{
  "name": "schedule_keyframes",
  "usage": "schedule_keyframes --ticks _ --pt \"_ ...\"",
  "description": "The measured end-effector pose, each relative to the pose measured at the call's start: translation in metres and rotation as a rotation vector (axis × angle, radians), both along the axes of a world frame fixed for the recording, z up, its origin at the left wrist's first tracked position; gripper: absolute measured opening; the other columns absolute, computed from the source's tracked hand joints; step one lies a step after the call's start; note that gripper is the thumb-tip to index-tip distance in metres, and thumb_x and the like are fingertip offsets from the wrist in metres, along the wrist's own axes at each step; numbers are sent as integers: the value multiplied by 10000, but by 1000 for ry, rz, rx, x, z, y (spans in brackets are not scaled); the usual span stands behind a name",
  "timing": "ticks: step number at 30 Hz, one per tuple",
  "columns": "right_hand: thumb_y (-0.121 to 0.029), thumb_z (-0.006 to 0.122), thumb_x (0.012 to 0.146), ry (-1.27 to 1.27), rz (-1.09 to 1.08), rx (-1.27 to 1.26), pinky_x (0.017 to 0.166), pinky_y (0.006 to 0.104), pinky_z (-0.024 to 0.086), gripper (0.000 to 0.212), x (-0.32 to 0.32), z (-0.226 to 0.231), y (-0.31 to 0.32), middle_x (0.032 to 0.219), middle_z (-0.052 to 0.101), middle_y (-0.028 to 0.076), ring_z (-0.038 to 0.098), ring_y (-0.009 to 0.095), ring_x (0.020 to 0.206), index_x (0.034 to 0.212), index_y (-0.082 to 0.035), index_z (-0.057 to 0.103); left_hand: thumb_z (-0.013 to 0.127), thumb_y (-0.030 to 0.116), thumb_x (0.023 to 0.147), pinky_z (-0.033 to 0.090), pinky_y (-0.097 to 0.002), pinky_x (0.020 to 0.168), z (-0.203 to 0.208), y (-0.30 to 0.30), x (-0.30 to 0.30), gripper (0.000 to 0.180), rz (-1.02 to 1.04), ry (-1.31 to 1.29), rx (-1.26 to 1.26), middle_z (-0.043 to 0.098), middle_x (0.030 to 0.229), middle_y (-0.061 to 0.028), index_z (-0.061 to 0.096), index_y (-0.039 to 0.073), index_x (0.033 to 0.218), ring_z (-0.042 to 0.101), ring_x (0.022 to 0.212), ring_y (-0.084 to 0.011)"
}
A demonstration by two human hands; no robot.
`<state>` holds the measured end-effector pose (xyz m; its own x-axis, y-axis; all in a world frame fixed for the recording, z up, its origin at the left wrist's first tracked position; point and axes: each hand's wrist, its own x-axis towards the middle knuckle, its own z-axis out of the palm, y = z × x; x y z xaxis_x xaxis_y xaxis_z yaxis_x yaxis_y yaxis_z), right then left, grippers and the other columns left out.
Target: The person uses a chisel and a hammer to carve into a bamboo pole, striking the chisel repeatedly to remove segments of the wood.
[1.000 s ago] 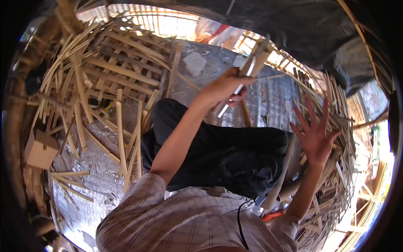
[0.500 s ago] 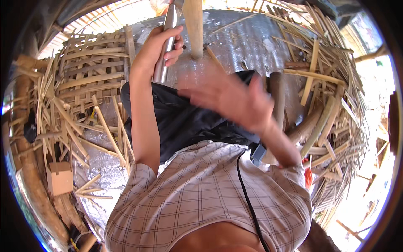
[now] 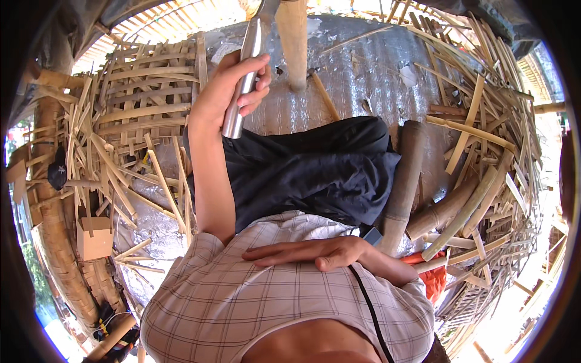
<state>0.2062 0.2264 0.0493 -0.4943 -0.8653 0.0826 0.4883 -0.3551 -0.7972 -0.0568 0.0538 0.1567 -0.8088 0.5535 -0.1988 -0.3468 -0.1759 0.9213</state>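
My left hand is closed round the silver metal handle of a tool that looks like a large knife. Its grey blade runs up to the top edge, where the rest is cut off. Just right of the blade rises a thick bamboo post. My right hand lies flat against the front of my checked shirt, fingers stretched out and holding nothing. Below the handle are my crossed legs in dark trousers.
A woven bamboo panel lies at the far left, with loose split strips nearer. Thick bamboo poles and a pile of strips are on the right. A small cardboard box stands at the left. Shiny sheeting covers the floor.
My right hand has swung back from over my lap and now rests on my shirt. My left hand, still gripping the knife, appears slightly lower in view.
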Motion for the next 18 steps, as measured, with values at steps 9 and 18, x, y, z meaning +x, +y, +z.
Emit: schedule_keyframes --ticks 9,18 --pt "-536 346 1060 176 30 122 1210 424 245 659 -2 -36 -11 1555 415 170 353 320 1459 1495 -50 447 620 248 989 276 -213 325 -4 7 -9 267 -38 4 37 505 738 -54 507 28 890 341 396 -37" --pt "-475 365 1084 291 56 277 1198 392 287 593 2 -68 -3 1535 456 150 397 293 1439 1480 -46 470 633 246 978 308 -219 350 -5 -5 -10 264 -24 26 52 532 700 -42 513 41 865 397 413 -39"
